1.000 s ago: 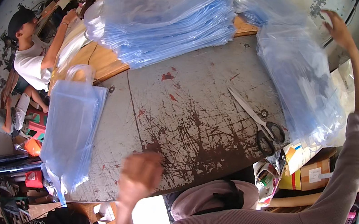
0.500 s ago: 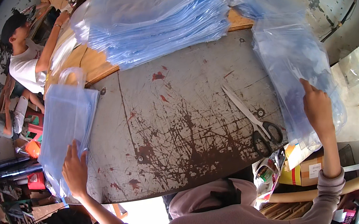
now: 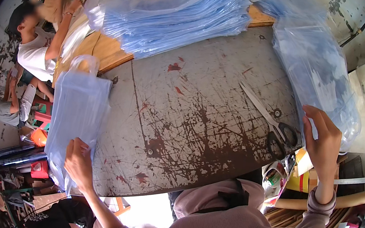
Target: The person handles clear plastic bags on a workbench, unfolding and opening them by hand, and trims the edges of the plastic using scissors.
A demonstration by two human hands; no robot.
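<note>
At the left table edge lies a stack of clear bluish plastic bags (image 3: 78,108) with a loop handle at its far end. My left hand (image 3: 78,164) is on the near part of this stack, its bent fingers closed on the top plastic. My right hand (image 3: 324,139) is over the near end of another pile of clear plastic bags (image 3: 311,62) on the right, thumb and forefinger apart with nothing seen between them. Black-handled scissors (image 3: 268,119) lie partly open on the table, left of my right hand.
A large heap of clear plastic bags (image 3: 181,25) covers the far side of the scratched metal table (image 3: 185,95). Several people sit at the far left, one in a white shirt (image 3: 36,58). A cardboard box and a long tan tube (image 3: 348,195) are at the lower right.
My left hand's fingers have gone from stretched flat to bent on the bags. My right hand has drawn back toward me, its pointing finger now bent and the thumb apart.
</note>
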